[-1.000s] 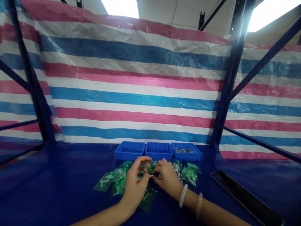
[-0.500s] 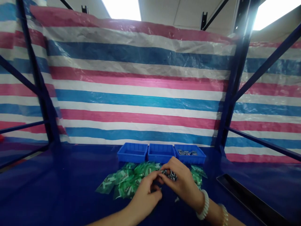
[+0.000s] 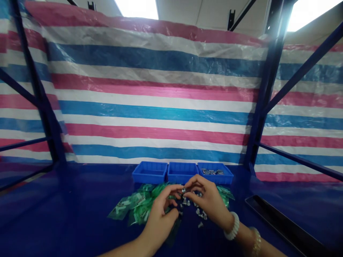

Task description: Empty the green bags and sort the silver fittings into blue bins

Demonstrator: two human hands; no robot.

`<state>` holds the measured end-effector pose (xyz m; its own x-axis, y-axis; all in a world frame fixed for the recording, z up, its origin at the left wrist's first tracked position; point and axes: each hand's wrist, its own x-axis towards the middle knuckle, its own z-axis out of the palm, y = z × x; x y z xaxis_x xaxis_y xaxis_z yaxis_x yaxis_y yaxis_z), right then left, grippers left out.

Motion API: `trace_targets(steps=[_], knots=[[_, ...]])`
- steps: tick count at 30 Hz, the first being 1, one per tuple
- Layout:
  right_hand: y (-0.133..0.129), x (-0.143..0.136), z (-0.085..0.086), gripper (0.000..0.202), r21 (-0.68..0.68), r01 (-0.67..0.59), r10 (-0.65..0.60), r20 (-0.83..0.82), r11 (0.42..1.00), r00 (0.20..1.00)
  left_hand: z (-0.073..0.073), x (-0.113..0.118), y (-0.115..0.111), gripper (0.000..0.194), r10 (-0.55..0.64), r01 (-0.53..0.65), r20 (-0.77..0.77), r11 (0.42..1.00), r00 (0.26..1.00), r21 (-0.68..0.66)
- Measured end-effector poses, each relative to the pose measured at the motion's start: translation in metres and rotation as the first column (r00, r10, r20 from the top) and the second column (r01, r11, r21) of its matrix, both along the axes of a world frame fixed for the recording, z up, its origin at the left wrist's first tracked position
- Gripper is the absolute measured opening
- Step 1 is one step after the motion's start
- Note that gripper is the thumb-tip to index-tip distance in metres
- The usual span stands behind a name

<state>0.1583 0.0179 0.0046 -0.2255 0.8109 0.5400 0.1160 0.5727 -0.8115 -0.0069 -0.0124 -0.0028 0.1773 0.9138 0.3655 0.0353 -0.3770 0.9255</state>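
Right hand [image 3: 207,196] has a small metal piece [image 3: 183,190] pinched between thumb and fingertips; it sits off that hand's left side, in the gap between the two hands. Too small to call its long axis. Right hand owns it; left hand [image 3: 160,214] is just beside, index tip right up at the piece, contact unclear. Left fingers half curled, thumb standing off; can't tell if anything's in the palm.

Loose metal parts [image 3: 184,201] lie below and left of the right hand, on the blue table [image 3: 80,221]. Green bags [image 3: 144,207] crowd the left hand's far-left side. Right bin [image 3: 217,180], metal parts inside, is just beyond the right hand; its knuckles partly screen the middle bin [image 3: 182,178].
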Motion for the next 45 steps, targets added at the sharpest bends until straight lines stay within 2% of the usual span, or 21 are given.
trace_targets(steps=[2,4,6,8,10,11,12,14,18,20,22,25,28,31,34,39,45], knots=[[0.002,-0.004,-0.006,0.027,-0.129,-0.12,0.1,-0.153,0.984,0.983,0.001,-0.001,0.0,0.054,-0.004,0.009,-0.053,0.996,0.999,0.09],[0.004,-0.008,-0.012,0.033,-0.19,-0.205,0.154,-0.252,0.96,0.955,0.001,-0.001,0.001,0.055,0.0,0.014,-0.1,0.99,0.995,0.142],[0.006,-0.008,-0.014,0.033,-0.191,-0.226,0.17,-0.269,0.955,0.948,0.002,-0.002,0.003,0.056,0.009,0.012,-0.131,0.986,0.991,0.164],[0.011,-0.004,-0.013,0.024,-0.127,-0.167,0.14,-0.199,0.978,0.97,0.003,-0.003,0.004,0.058,0.009,0.014,-0.128,0.984,0.992,0.176],[0.02,0.008,-0.008,0.012,0.028,-0.012,0.014,-0.059,1.0,0.998,0.004,-0.004,0.006,0.059,0.014,0.006,-0.105,0.983,0.994,0.185],[0.027,0.017,-0.005,0.012,0.136,0.091,-0.096,0.027,0.987,0.995,0.005,-0.005,0.006,0.058,0.022,-0.004,-0.094,0.982,0.995,0.19],[0.035,0.027,-0.003,0.017,0.255,0.2,-0.232,0.102,0.946,0.967,0.005,-0.005,0.007,0.056,0.031,-0.014,-0.086,0.981,0.996,0.194],[0.054,0.05,0.001,0.025,0.437,0.359,-0.491,0.24,0.825,0.837,0.006,-0.007,0.008,0.053,0.048,-0.031,-0.078,0.978,0.996,0.206],[0.082,0.086,-0.002,0.026,0.44,0.42,-0.581,0.345,0.794,0.737,0.006,-0.008,0.009,0.047,0.079,-0.061,-0.08,0.977,0.994,0.206],[0.086,0.089,-0.006,0.025,0.428,0.419,-0.583,0.401,0.801,0.707,0.006,-0.009,0.01,0.043,0.106,-0.089,-0.075,0.977,0.992,0.195],[0.083,0.077,-0.011,0.023,0.418,0.379,-0.553,0.462,0.825,0.693,0.007,-0.009,0.011,0.039,0.142,-0.128,-0.06,0.973,0.988,0.19],[0.072,0.044,-0.018,0.021,0.379,0.243,-0.435,0.585,0.893,0.684,0.007,-0.01,0.012,0.036,0.191,-0.182,-0.025,0.962,0.981,0.203],[0.061,0.012,-0.025,0.02,0.306,0.139,-0.322,0.704,0.942,0.633,0.006,-0.011,0.012,0.036,0.214,-0.209,-0.002,0.956,0.977,0.206],[0.057,-0.002,-0.03,0.025,0.255,0.146,-0.291,0.755,0.956,0.588,0.005,-0.011,0.012,0.036,0.215,-0.209,-0.009,0.957,0.977,0.201],[0.058,-0.002,-0.032,0.026,0.219,0.173,-0.278,0.768,0.96,0.576,0.005,-0.01,0.01,0.034,0.199,-0.188,-0.036,0.961,0.979,0.205],[0.062,0.001,-0.033,0.017,0.17,0.208,-0.264,0.743,0.963,0.615,0.005,-0.008,0.01,0.034,0.181,-0.165,-0.064,0.966,0.981,0.198],[0.065,0.005,-0.031,0.007,0.141,0.261,-0.291,0.604,0.955,0.742,0.004,-0.007,0.012,0.034,0.152,-0.134,-0.098,0.977,0.984,0.167]])
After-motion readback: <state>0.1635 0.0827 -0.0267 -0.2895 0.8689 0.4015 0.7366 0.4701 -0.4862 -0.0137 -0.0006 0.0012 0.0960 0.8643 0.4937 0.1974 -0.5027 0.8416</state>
